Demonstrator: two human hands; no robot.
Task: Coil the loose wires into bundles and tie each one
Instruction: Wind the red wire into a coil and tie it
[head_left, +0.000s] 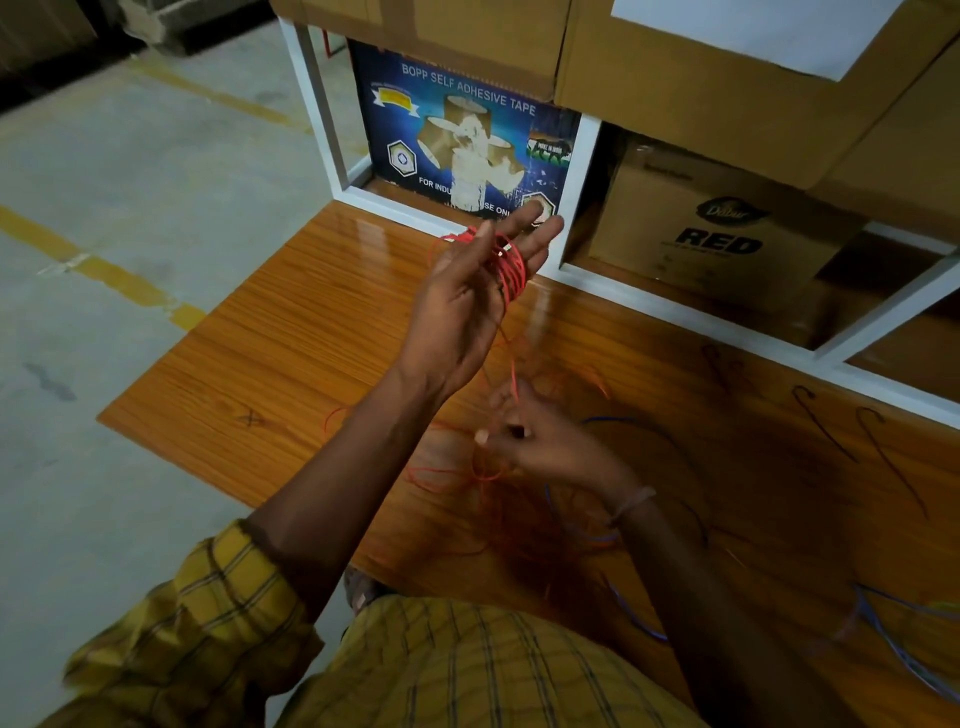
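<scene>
**Red wire half-coiled on left hand**

Head view:
- Tabletop: glossy orange wood-grain laminate, pen marks near its far right edge. White shelf frame runs along the far edge.
- Red wire: thin, flexible, round section. Several turns looped round the fingers of the left hand, forming a tight small coil held above the tabletop, towards the far edge. Coil axis runs along the fingers, pointing up and away towards the shelf.
- Left hand: raised, fingers straight and close together, palm facing right; wire wraps them, fingers not curled on it.
- One strand drops from the coil down to the right hand, long axis near vertical in frame.
- Right hand: low over the tabletop middle, motion-blurred; fingers curled, looks like a pinch on the strand, not certain.
- Loose red tangle lies on the tabletop under the right hand, blurred.
- Blue wires: thin, curved loops at the near right corner.
- Shelf holds a blue tape box, glossy print, and a brown cardboard box.
- Sleeve: yellow checked cloth, rolled up.
</scene>
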